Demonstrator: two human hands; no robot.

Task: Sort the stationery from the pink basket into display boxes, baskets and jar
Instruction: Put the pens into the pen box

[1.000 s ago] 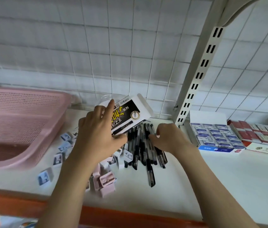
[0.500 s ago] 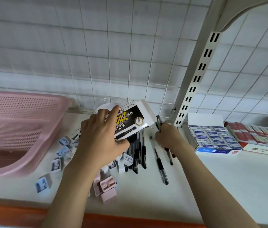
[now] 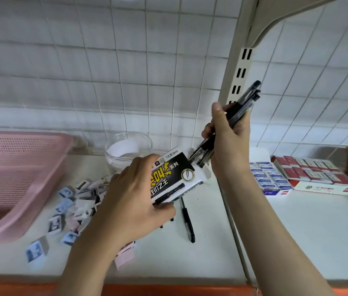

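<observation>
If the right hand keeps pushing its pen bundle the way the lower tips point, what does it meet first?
Probably the open end of the pen box held by the left hand. The right hand angles the pens down-left, tips right at that opening; depth is hard to judge.

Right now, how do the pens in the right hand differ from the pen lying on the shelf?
The bundle of pens is gripped in the right hand, lifted and tilted, lower tips at the open end of the pen box that the left hand holds. The loose pen lies alone, flat on the shelf, untouched. Both look like black pens.
</observation>
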